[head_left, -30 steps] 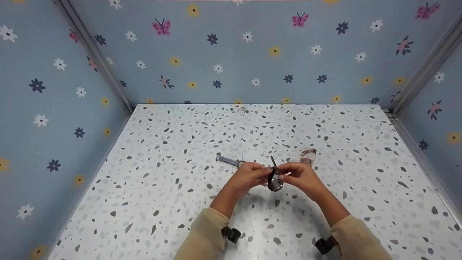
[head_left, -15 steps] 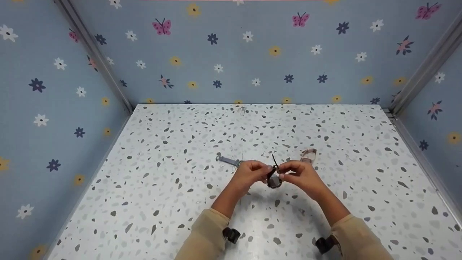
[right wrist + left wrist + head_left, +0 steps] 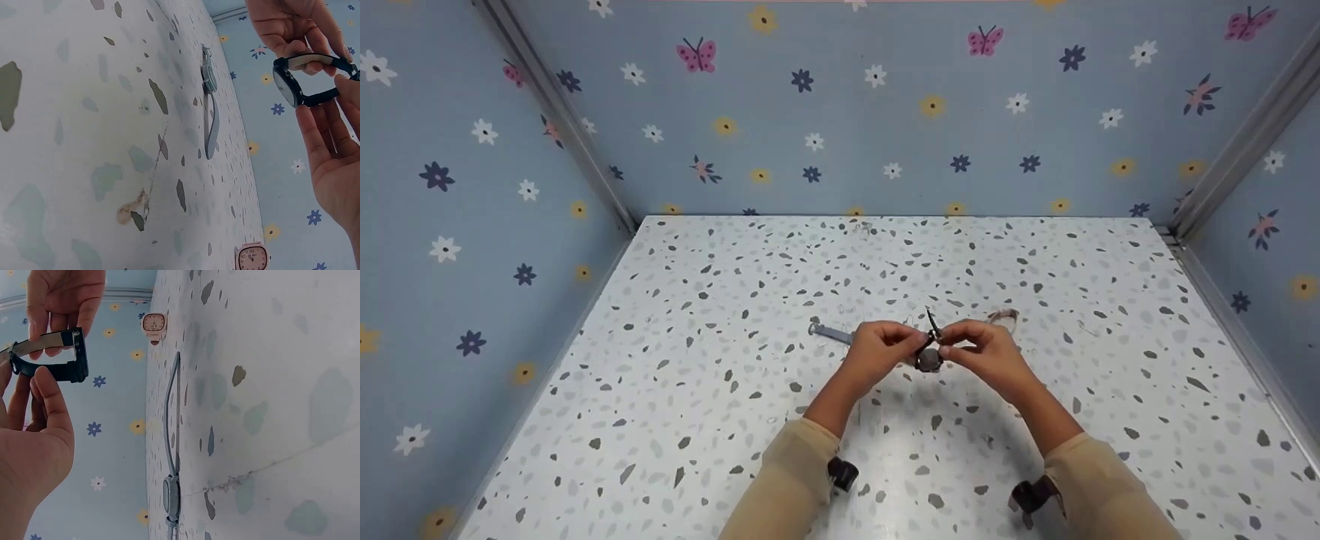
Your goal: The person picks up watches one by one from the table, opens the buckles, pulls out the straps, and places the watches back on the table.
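Note:
Between both hands, held up off the table, is a wristwatch [image 3: 929,361] with a dark strap whose inner side is tan. My left hand [image 3: 877,352] pinches the strap from the left. From the other side, my right hand [image 3: 990,356] grips the strap near its buckle end, one strap tip jutting up past the fingers. In the left wrist view the watch strap [image 3: 53,372] forms a loop, and the right wrist view shows the buckle end at the fingers, the watch's round case [image 3: 286,84] at the far side. Fingers hide the exact buckle state.
Behind my left hand, a grey-blue watch [image 3: 831,333] lies on the speckled white table [image 3: 697,420]. A pink watch [image 3: 252,257] sits beyond my right hand, partly covered by it in the head view. Blue flowered walls [image 3: 870,112] enclose the back and sides.
Both hands and the dark watch have shifted a little away from the body. My right hand now covers more of the pink watch. Both grips stay on the strap.

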